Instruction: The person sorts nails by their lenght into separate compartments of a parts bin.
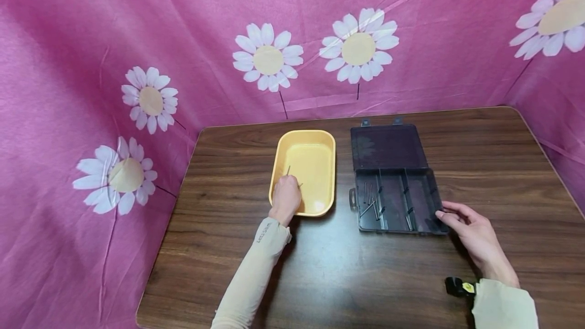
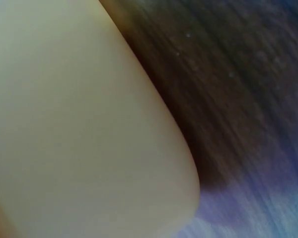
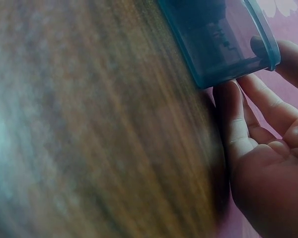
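My left hand point(image 1: 287, 196) reaches into the near left part of a yellow plastic tray point(image 1: 330, 166), fingers bent downward. A thin metal rod point(image 1: 288, 170) sticks out past the knuckles, and another short rod end point(image 1: 300, 185) shows at the hand's right side. The fingertips are hidden; I cannot tell whether they pinch a rod. To the right lies a dark clear compartment box point(image 1: 394, 202) with its lid point(image 1: 387, 146) folded back. My right hand point(image 1: 477, 235) grips the box's near right corner, thumb over the rim and fingers against the outer wall point(image 3: 216, 74).
Several thin metal rods point(image 1: 369, 202) lie in the box's left compartment, and one rod point(image 1: 409, 221) shows in the middle one. A small black object with a yellow label point(image 1: 459, 287) is by the right sleeve point(image 1: 502, 303). Flowered pink cloth point(image 1: 205, 65) hangs behind the wooden table point(image 1: 329, 278).
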`<state>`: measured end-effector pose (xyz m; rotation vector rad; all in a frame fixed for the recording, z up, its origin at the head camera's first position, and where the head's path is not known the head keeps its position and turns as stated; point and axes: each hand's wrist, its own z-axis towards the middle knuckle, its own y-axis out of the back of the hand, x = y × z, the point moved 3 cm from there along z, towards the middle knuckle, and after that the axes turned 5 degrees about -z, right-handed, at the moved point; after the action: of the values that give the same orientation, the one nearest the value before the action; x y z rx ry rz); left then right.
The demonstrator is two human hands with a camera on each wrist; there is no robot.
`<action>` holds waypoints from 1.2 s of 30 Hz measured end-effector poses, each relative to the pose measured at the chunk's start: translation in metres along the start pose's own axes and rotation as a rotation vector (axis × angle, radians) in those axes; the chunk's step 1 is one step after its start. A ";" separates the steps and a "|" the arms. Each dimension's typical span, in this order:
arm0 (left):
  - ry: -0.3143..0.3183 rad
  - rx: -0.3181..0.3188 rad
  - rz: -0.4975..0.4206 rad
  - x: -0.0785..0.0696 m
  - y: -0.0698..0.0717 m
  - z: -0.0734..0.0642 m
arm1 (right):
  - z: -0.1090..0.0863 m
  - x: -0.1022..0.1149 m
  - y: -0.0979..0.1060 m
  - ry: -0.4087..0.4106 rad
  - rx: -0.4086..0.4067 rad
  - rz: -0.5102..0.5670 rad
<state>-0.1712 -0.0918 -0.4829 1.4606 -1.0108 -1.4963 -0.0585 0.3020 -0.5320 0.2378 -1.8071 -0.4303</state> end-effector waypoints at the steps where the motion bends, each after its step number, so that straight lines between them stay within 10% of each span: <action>1: 0.001 -0.004 0.005 0.000 0.000 0.000 | 0.000 0.000 0.000 -0.001 -0.001 0.000; 11: 0.063 0.025 0.029 -0.002 0.000 0.001 | 0.001 -0.001 0.000 -0.004 -0.001 0.003; 36: -0.014 0.085 0.076 0.000 -0.003 0.003 | 0.000 -0.001 0.000 0.008 -0.001 0.033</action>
<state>-0.1738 -0.0904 -0.4856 1.4561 -1.1384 -1.4266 -0.0582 0.3022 -0.5327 0.2085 -1.8003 -0.4058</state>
